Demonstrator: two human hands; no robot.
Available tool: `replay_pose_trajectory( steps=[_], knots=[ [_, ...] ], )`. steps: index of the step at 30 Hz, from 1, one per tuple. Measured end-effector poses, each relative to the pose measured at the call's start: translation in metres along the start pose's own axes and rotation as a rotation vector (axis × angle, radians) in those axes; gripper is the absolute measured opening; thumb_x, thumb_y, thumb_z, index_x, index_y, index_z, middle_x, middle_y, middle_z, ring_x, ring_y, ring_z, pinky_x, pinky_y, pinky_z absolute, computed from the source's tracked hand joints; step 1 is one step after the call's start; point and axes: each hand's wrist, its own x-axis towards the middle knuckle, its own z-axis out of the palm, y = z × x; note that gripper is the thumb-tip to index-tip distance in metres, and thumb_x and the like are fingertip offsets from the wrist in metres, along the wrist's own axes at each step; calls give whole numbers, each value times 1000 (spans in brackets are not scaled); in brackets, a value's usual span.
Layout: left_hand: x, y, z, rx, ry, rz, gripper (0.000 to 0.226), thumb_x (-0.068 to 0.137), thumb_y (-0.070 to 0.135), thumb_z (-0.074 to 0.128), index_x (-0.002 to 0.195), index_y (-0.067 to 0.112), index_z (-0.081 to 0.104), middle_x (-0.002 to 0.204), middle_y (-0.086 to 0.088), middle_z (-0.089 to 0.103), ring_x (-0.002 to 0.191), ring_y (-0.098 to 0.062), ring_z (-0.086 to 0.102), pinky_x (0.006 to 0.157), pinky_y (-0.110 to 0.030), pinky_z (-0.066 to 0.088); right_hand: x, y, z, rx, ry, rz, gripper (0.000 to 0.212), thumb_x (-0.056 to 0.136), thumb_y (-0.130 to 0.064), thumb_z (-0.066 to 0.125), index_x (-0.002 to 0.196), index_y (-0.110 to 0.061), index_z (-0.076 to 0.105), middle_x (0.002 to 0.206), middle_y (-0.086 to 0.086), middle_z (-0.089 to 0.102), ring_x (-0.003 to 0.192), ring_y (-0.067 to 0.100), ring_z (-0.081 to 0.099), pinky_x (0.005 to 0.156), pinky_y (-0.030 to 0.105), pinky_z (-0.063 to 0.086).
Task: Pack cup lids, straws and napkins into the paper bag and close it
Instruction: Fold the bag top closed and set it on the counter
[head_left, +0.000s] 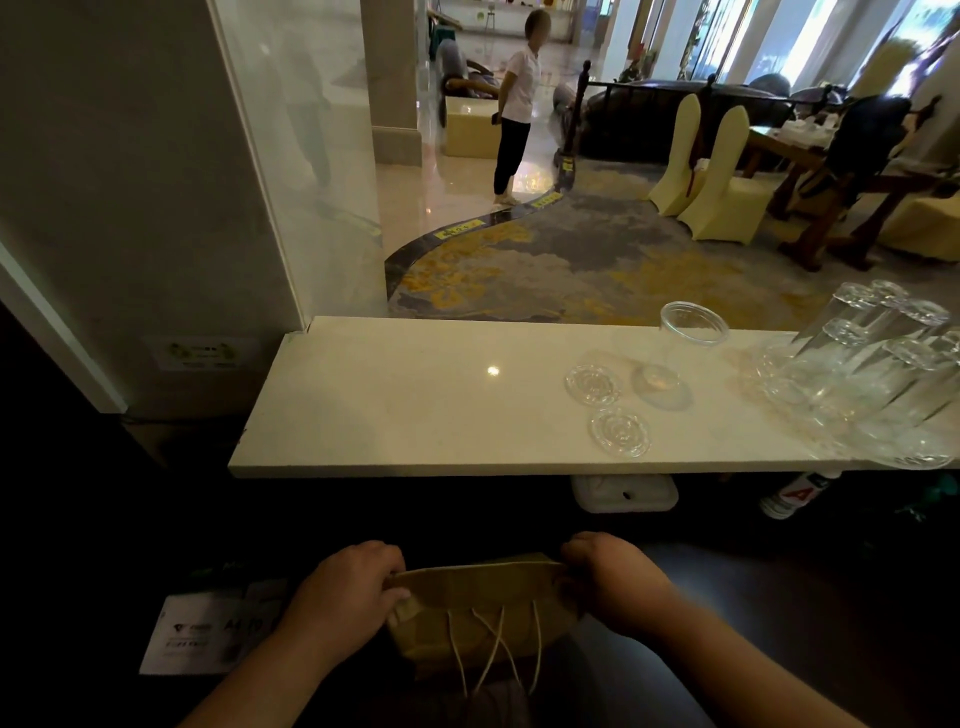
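Note:
A brown paper bag (483, 608) with string handles sits low in front of me, below the counter. My left hand (343, 592) grips the bag's top edge at its left corner. My right hand (608, 577) grips the same edge at the right corner. The top is folded flat between both hands and the strings hang down the front. Two clear round cup lids (594, 384) (620, 431) lie flat on the white counter (389, 405). A clear plastic cup (675, 353) stands beside them. I see no straws or napkins; the bag's inside is hidden.
Several upturned drinking glasses (878, 374) crowd the counter's right end. A white printed card (208, 634) lies at lower left in the dark. A glass panel (291, 182) rises at the counter's left. Beyond it are a person standing (514, 104) and covered chairs (717, 176).

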Motion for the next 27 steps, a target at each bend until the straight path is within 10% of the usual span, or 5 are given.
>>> replay_pose_trajectory(
  steps=[27],
  knots=[
    [-4,12,-17,46,8,53,19,97,38,70,86,38,55,90,16,51,86,-3,53,73,-18,41,-17,6,-26,28,-32,84,15,84,-34,63,78,-21,61,84,-12,53,78,9,57,64,25,46]
  ],
)
